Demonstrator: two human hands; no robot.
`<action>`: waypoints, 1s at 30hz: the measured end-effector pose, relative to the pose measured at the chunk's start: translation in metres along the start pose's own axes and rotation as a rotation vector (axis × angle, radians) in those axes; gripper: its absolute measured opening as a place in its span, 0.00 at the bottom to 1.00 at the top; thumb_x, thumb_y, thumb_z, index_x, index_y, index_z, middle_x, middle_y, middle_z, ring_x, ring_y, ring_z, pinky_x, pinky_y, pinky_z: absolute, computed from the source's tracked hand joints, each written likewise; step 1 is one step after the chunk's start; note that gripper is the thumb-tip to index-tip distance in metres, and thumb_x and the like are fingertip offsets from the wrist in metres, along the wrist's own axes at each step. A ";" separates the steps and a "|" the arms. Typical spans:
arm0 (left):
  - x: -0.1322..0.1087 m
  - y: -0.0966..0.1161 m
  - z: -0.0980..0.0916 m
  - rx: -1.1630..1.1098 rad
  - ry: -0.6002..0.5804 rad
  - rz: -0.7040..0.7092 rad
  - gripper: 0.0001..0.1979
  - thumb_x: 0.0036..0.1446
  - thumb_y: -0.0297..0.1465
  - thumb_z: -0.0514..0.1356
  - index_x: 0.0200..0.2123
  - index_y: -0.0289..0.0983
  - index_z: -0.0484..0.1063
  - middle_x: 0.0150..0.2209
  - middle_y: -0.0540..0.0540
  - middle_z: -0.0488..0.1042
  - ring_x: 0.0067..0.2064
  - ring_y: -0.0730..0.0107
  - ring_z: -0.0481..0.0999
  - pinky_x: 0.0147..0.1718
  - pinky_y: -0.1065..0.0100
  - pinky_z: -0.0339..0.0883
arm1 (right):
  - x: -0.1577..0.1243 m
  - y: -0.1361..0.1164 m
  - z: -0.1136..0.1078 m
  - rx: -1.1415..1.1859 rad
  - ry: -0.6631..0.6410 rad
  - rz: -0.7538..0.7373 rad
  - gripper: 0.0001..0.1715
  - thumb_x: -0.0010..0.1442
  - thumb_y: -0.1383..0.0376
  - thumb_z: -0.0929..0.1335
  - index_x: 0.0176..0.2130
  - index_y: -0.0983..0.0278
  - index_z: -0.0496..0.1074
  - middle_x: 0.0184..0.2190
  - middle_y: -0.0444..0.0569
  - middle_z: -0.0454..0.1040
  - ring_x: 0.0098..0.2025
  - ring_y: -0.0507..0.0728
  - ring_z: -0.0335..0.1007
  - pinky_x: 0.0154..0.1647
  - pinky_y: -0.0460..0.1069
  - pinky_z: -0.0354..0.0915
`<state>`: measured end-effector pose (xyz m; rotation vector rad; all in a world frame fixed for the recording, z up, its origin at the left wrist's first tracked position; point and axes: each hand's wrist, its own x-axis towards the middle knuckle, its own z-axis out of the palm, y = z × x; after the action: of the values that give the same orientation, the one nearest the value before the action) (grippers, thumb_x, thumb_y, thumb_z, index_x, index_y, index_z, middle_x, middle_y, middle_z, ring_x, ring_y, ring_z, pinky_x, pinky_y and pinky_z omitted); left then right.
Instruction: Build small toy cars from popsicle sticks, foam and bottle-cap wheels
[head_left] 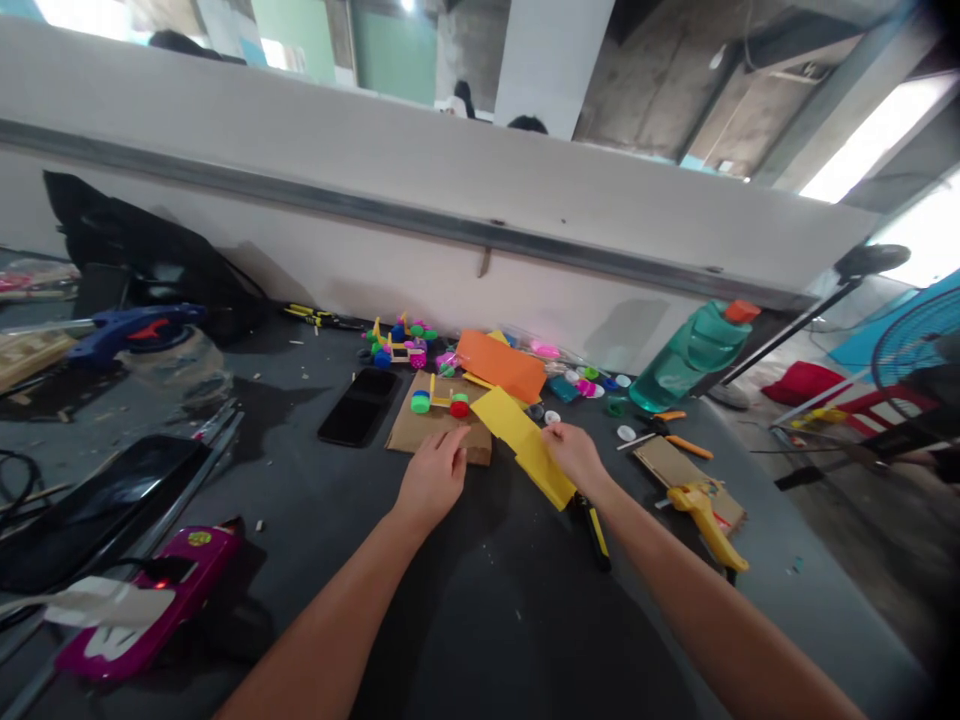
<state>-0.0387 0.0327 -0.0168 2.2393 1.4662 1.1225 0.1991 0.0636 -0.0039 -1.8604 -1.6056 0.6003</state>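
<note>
My left hand (pixel 435 475) reaches over the near edge of a brown cardboard piece (pixel 401 425), its fingers stretched out and nothing visible in them. On the cardboard stands a small model (pixel 441 401) with green, blue and red cap-like wheels and a thin yellow stick rising from it. My right hand (pixel 576 455) is closed on the edge of a yellow paper (pixel 499 415), which looks like overlapping pieces and slants down to the right. Below that paper lies a yellow-and-black cutter-like tool (pixel 596 530), partly covered.
A black phone (pixel 360 407) lies left of the cardboard. Behind are colourful small parts (pixel 401 345) and orange paper (pixel 502 365). To the right stand a teal bottle (pixel 694 355) and a yellow glue gun (pixel 709 525). A magenta power strip (pixel 154 610) sits front left.
</note>
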 end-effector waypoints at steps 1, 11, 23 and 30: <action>-0.002 0.003 0.002 -0.056 -0.025 -0.035 0.15 0.58 0.28 0.50 0.48 0.37 0.68 0.44 0.41 0.73 0.45 0.60 0.71 0.45 0.60 0.65 | -0.006 0.000 0.003 0.032 -0.015 0.007 0.10 0.50 0.64 0.63 0.25 0.64 0.72 0.22 0.45 0.74 0.27 0.54 0.69 0.25 0.45 0.57; -0.021 0.034 0.032 -0.861 -0.220 -0.461 0.24 0.52 0.35 0.59 0.52 0.36 0.59 0.38 0.43 0.74 0.38 0.64 0.75 0.38 0.63 0.69 | -0.066 -0.018 0.008 0.473 -0.141 0.048 0.16 0.52 0.62 0.63 0.43 0.62 0.65 0.27 0.45 0.75 0.26 0.55 0.72 0.24 0.47 0.65; -0.023 0.038 0.023 -0.782 -0.258 -0.360 0.23 0.48 0.31 0.61 0.49 0.37 0.63 0.37 0.46 0.70 0.38 0.65 0.71 0.39 0.65 0.66 | -0.099 -0.006 0.010 0.527 -0.277 0.099 0.16 0.50 0.59 0.67 0.40 0.63 0.65 0.23 0.44 0.73 0.28 0.57 0.73 0.29 0.49 0.67; -0.023 0.043 0.019 -0.659 -0.338 -0.308 0.15 0.49 0.31 0.59 0.43 0.38 0.70 0.28 0.52 0.64 0.28 0.74 0.65 0.27 0.73 0.62 | -0.100 0.010 0.007 0.433 -0.199 0.025 0.21 0.53 0.59 0.65 0.46 0.62 0.62 0.19 0.39 0.66 0.22 0.54 0.66 0.22 0.46 0.60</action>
<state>-0.0010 -0.0033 -0.0164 1.5871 1.0510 0.8977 0.1849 -0.0351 -0.0204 -1.5371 -1.4308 1.0792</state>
